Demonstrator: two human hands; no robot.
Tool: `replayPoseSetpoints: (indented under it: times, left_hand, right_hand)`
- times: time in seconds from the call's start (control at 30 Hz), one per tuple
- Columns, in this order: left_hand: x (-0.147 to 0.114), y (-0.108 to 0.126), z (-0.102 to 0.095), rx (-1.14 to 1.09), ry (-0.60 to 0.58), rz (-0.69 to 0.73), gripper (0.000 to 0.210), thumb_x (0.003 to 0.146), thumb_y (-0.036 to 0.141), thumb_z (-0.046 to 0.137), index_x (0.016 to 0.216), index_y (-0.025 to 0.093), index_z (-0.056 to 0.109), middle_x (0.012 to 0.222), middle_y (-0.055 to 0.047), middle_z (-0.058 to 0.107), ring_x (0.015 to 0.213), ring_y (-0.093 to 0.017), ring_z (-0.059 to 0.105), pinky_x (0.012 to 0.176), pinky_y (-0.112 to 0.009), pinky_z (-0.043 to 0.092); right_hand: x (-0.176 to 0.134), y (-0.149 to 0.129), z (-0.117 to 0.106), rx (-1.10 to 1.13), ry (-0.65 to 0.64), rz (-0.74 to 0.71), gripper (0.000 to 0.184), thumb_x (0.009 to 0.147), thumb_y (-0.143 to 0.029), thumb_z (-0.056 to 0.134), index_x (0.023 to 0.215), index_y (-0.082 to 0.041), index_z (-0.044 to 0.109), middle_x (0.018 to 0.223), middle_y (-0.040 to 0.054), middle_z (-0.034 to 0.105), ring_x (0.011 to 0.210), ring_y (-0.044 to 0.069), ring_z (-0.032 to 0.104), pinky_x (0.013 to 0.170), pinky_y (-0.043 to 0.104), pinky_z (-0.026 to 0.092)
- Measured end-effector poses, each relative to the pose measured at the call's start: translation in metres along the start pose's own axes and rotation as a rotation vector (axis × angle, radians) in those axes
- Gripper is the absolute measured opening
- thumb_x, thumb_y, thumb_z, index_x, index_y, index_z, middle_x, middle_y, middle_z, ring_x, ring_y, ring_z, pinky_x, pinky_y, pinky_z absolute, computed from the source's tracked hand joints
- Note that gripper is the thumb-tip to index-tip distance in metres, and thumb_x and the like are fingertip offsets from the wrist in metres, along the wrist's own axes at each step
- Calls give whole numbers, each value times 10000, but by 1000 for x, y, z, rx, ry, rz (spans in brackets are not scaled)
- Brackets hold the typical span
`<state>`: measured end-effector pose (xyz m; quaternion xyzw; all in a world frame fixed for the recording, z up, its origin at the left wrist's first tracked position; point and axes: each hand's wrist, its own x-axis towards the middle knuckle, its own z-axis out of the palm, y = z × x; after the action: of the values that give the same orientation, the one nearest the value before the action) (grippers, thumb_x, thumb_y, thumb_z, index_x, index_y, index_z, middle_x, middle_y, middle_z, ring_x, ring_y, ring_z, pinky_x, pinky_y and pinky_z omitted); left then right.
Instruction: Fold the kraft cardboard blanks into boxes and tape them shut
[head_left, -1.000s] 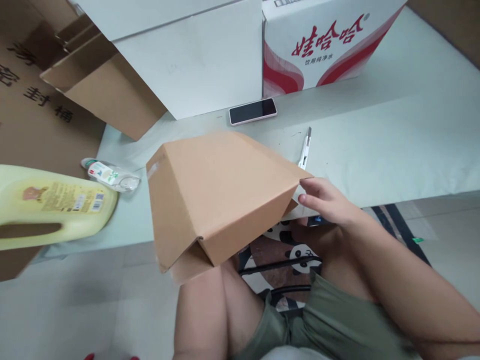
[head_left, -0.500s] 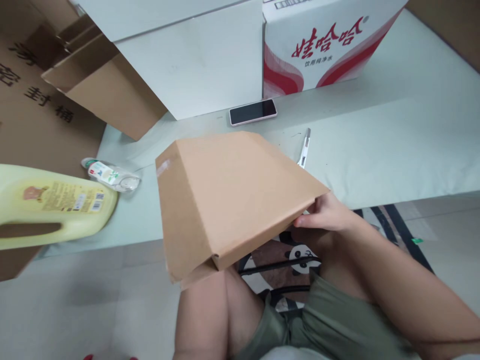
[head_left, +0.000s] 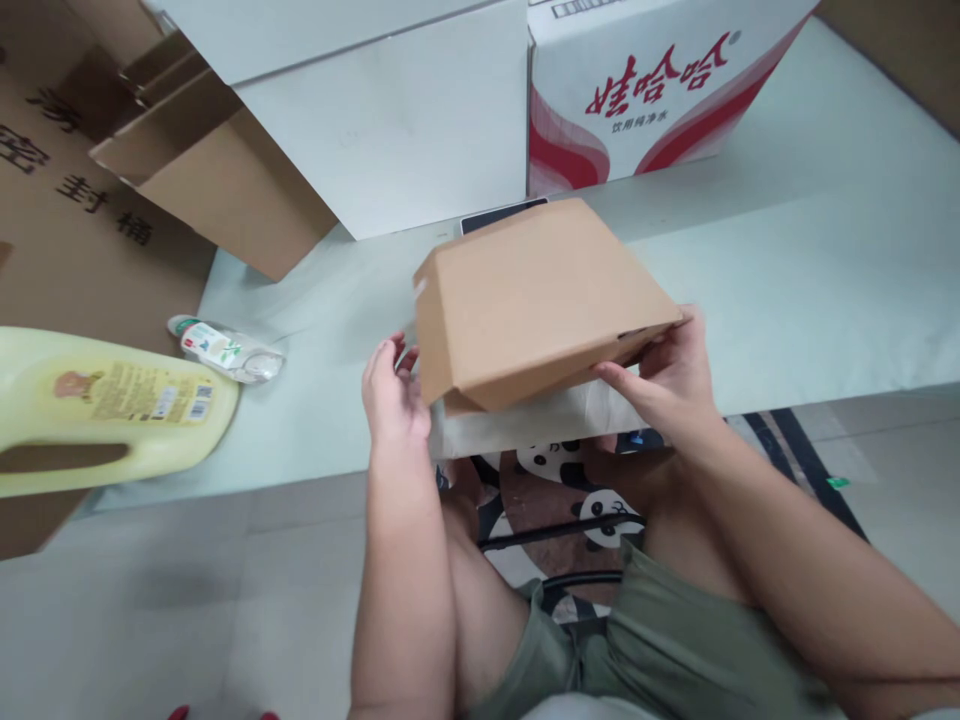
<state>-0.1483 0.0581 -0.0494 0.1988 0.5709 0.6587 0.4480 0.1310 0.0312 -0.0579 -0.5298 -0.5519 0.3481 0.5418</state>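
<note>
A flat brown cardboard box (head_left: 551, 295) is held tilted above the pale green tabletop, with a folded flap at its left end. My right hand (head_left: 675, 375) grips its right near corner, the thumb along the near edge and the other fingers mostly hidden underneath. Beside the left flap is my left hand (head_left: 395, 395), palm toward the box and fingers loosely bent and apart. It is very close to the cardboard; whether it touches, I cannot tell. Behind the box, a phone (head_left: 491, 216) lies on the table, partly covered from view.
A white carton (head_left: 397, 130) and a red-and-white water carton (head_left: 652, 110) stand at the back. On the left are an open brown box (head_left: 240, 190), a clear plastic bottle (head_left: 225, 348) and a large yellow jug (head_left: 172, 420). The table's front edge runs below my hands.
The box has moved away from me and to the right, now covering the utility knife and part of the phone. My left hand has come into view from beneath it.
</note>
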Motion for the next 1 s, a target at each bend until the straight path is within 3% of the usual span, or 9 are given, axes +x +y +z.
replayPoseSetpoints:
  times: [0.07,0.23,0.37,0.5,0.6,0.77,1.0]
  left_hand:
    - [0,0,4,-3,-23,-45,255,728,427,755,827,204,680,1024,-71,708,854,-175,647,665,-262,519]
    - [-13,-1,9,165,-263,-38,404,721,609,752,805,219,689,979,-88,725,1006,-252,665,770,-323,527]
    - [-19,0,10,147,-349,101,477,710,617,795,1008,263,678,1158,-74,718,1178,-271,638,975,-362,497]
    - [-18,-1,9,141,-385,141,608,700,691,778,1111,265,644,1215,-99,695,1187,-275,642,998,-365,482]
    - [-16,-2,8,156,-365,183,616,678,713,777,1065,249,656,1146,-95,701,1095,-246,662,932,-327,492]
    - [-17,2,5,213,-246,172,560,614,679,839,902,237,652,771,-7,634,658,-140,578,575,-245,415]
    - [-24,12,2,172,-412,141,418,689,591,804,713,218,617,572,27,481,486,-103,384,467,-254,296]
  right_hand:
    - [0,1,1,-35,40,11,675,716,-620,761,1195,-301,408,1128,88,587,1109,312,626,817,446,578]
    - [3,6,-1,-117,-6,12,639,746,-498,770,1256,-275,455,1127,102,621,1094,318,632,844,468,573]
    - [6,12,-1,-94,-55,39,536,757,-437,767,1197,-257,520,1112,84,650,1028,268,657,869,438,565]
    - [8,15,1,-29,-76,63,450,765,-422,756,1120,-259,532,1079,62,654,962,238,668,855,431,564]
    - [9,10,1,-9,-70,68,386,791,-433,724,1078,-266,526,1010,47,646,918,230,662,815,417,573]
    - [6,-6,-2,10,-43,108,331,863,-560,628,997,-270,541,952,45,655,896,235,659,750,394,575]
    - [9,6,-7,105,172,168,438,854,-688,523,726,-270,495,694,36,524,739,248,595,659,411,506]
